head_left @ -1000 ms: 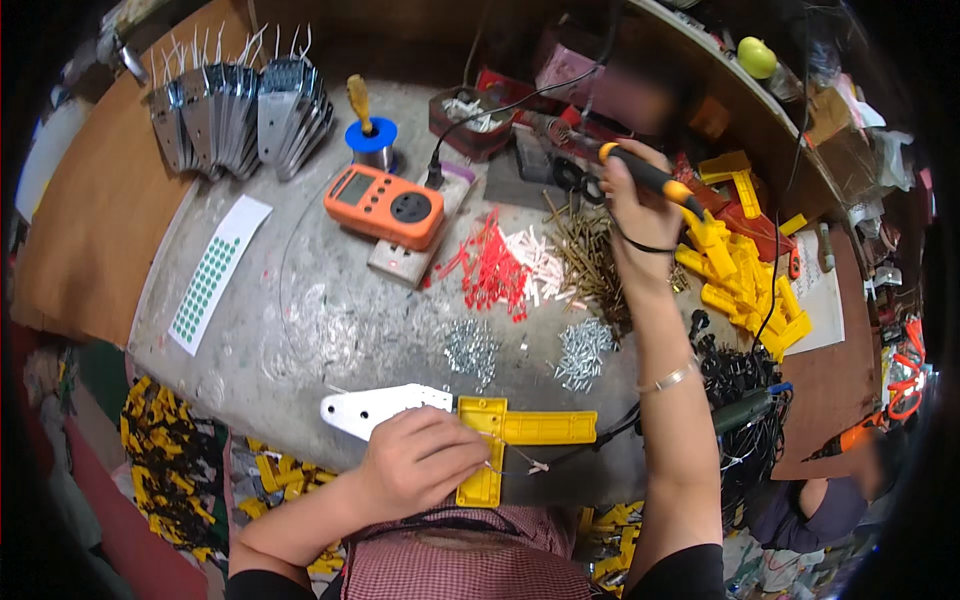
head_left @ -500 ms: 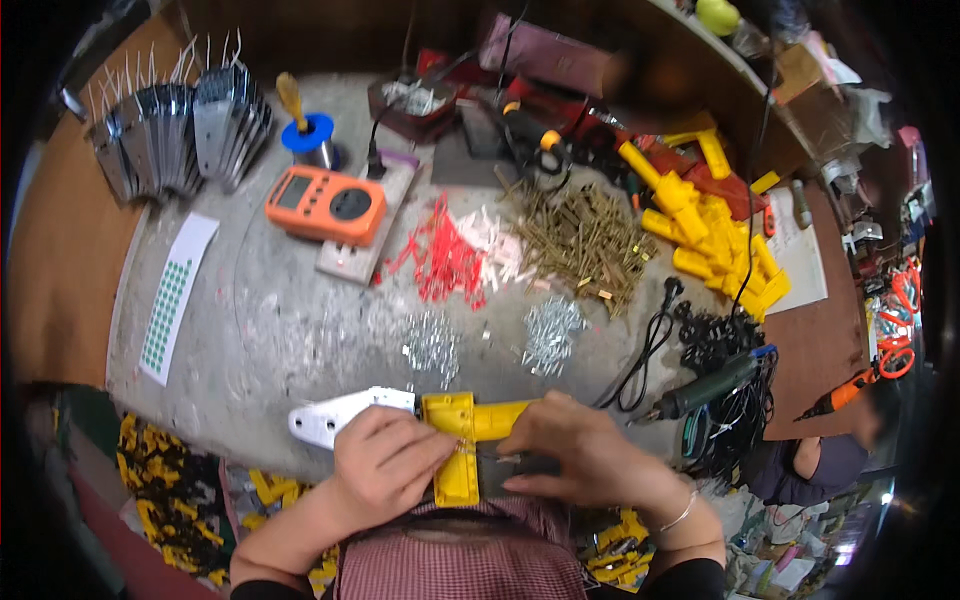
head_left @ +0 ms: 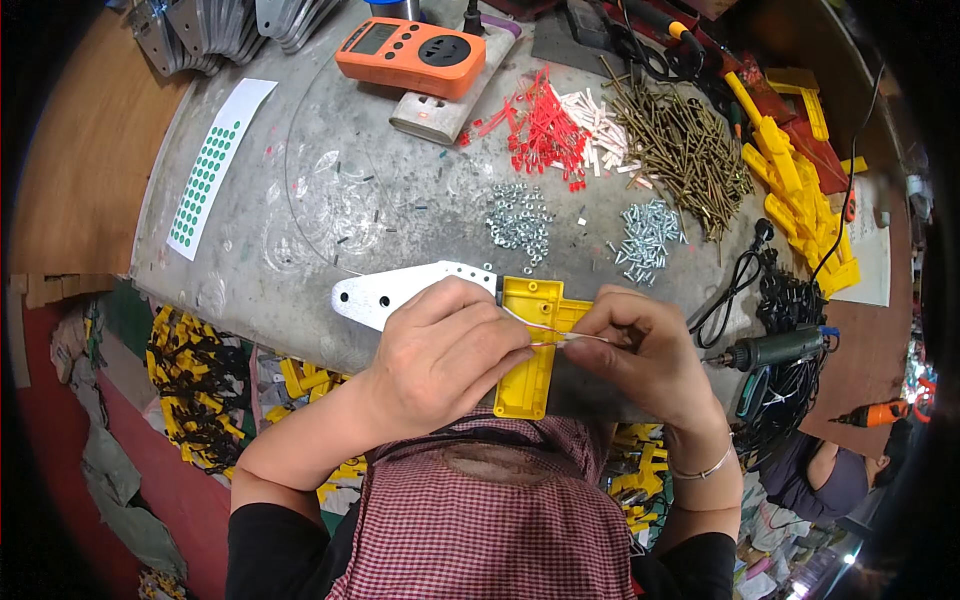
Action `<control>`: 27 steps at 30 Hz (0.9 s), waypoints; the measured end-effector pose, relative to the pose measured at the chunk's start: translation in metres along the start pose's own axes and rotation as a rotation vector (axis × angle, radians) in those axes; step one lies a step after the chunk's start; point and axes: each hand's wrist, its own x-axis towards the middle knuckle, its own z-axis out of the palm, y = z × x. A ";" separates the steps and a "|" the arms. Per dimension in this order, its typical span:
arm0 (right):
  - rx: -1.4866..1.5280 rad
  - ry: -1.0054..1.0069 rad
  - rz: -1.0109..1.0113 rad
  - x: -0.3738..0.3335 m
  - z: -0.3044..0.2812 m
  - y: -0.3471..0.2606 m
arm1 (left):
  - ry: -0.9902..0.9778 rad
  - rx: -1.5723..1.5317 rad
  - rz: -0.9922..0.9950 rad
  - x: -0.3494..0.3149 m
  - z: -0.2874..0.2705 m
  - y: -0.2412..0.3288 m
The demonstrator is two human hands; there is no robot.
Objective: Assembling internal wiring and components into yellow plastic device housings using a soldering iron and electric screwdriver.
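Note:
A yellow plastic housing [head_left: 523, 380] with an open hollow side lies at the front edge of the table. From its left side a white metal plate [head_left: 385, 293] with dark holes sticks out. My left hand [head_left: 445, 345] is closed over the joint of plate and housing, its fingertips pinching thin pale wires [head_left: 543, 328] that cross the housing. On the other side, my right hand [head_left: 645, 350] pinches the free end of the wires between thumb and forefinger. A yellow handle part [head_left: 572, 312] extends rightward behind the right fingers, which partly hide it.
Beyond the housing lie piles of nuts [head_left: 518, 225], short screws [head_left: 648, 240], long screws [head_left: 680, 150] and red-capped parts [head_left: 545, 130]. An orange meter [head_left: 410, 57] rests on a power strip [head_left: 440, 112]. A green electric screwdriver [head_left: 775, 348] and black cables [head_left: 795, 300] lie at right.
The view has shifted, so the table sits higher in the picture. My right hand, blurred before, now holds the wire ends at the housing's right side. My left hand stays on the housing.

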 end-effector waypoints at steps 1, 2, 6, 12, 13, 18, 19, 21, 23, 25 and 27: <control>-0.150 -0.009 0.023 0.001 0.003 -0.002 | 0.014 -0.019 -0.004 -0.001 0.001 0.000; -0.147 -0.007 0.025 0.002 0.007 -0.002 | 0.028 -0.038 -0.007 -0.002 0.001 0.000; 0.055 -0.001 0.124 0.003 0.012 -0.003 | -0.033 0.000 0.008 -0.003 -0.003 0.001; 0.087 -0.040 0.168 0.002 0.000 -0.001 | -0.059 -0.010 -0.017 -0.006 -0.004 0.002; 0.000 -0.062 0.181 0.003 0.001 -0.002 | -0.053 -0.006 -0.011 -0.006 -0.004 0.003; -0.038 -0.077 0.131 0.002 0.005 -0.008 | -0.089 -0.123 -0.132 0.015 -0.021 -0.006; -0.093 -0.094 0.075 0.001 0.004 -0.009 | -0.100 -0.131 -0.156 0.022 -0.019 -0.011; 0.015 -0.041 0.110 -0.002 0.002 -0.003 | -0.174 -0.212 -0.179 0.026 -0.007 -0.018; 0.126 0.019 0.140 0.001 -0.004 0.008 | -0.260 -0.199 -0.202 0.026 -0.010 -0.013; -0.076 0.054 -0.114 0.004 -0.009 0.019 | -0.312 -0.218 -0.237 0.022 -0.007 -0.010; -0.100 0.066 -0.120 0.006 -0.007 0.018 | -0.297 -0.208 -0.264 0.022 -0.005 -0.008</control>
